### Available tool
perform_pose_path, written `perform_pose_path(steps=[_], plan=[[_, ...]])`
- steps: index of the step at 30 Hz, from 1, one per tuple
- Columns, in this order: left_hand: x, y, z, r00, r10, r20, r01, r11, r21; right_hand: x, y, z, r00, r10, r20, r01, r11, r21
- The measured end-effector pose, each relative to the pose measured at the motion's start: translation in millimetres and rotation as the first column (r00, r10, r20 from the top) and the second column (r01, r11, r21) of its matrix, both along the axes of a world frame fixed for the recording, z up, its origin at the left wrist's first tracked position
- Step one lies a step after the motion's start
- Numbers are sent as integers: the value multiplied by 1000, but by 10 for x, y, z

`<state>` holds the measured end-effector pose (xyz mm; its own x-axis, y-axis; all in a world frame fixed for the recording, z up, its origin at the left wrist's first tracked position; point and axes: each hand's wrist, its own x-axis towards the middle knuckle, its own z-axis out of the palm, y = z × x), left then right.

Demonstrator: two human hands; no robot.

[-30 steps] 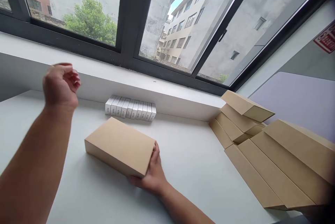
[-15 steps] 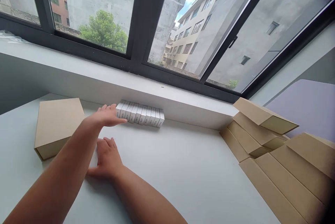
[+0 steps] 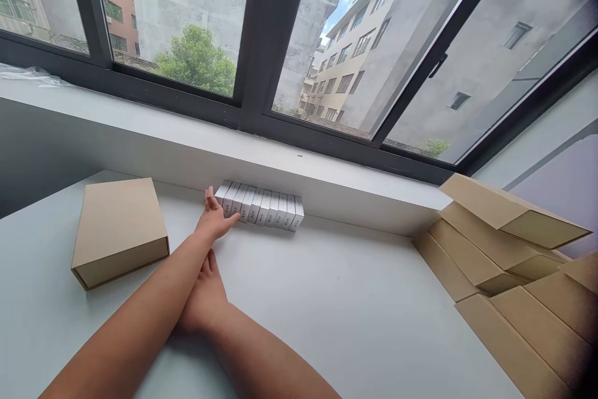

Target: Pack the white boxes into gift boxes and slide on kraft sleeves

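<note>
Contacting the left end of the white box row (image 3: 264, 207), the wide-spread left hand (image 3: 215, 223) likely requires light pressure; the partly hidden right hand (image 3: 208, 299) has an indeterminate grip.

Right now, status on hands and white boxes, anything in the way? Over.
Left hand open at left end of white box row. Right hand partly hidden by left forearm. Crossed arms could hinder right hand's reach.

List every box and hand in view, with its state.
Lone brown box: shut, lying flat.
White boxes: standing side by side in a row.
Brown pile: stacked unevenly.
Left hand: open, at the row's left end.
Right hand: open, partly hidden.
</note>
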<state>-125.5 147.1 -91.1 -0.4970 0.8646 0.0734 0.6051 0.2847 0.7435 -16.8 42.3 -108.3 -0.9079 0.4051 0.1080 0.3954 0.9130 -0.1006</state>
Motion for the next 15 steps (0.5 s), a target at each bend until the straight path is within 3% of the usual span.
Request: perform_pose_path(steps=[6, 11, 15], plan=[[-133, 54, -45, 990, 52, 130, -50, 999, -23, -7, 12, -7, 1000, -12, 10, 12, 996, -88], [-173, 43, -82, 984, -13, 177, 14, 1000, -3, 20, 11, 50, 1000, -8, -19, 6, 993, -121], [-175, 23, -108, 976, -92, 197, 90, 996, 19, 14, 21, -7, 998, -5, -56, -2, 992, -123]])
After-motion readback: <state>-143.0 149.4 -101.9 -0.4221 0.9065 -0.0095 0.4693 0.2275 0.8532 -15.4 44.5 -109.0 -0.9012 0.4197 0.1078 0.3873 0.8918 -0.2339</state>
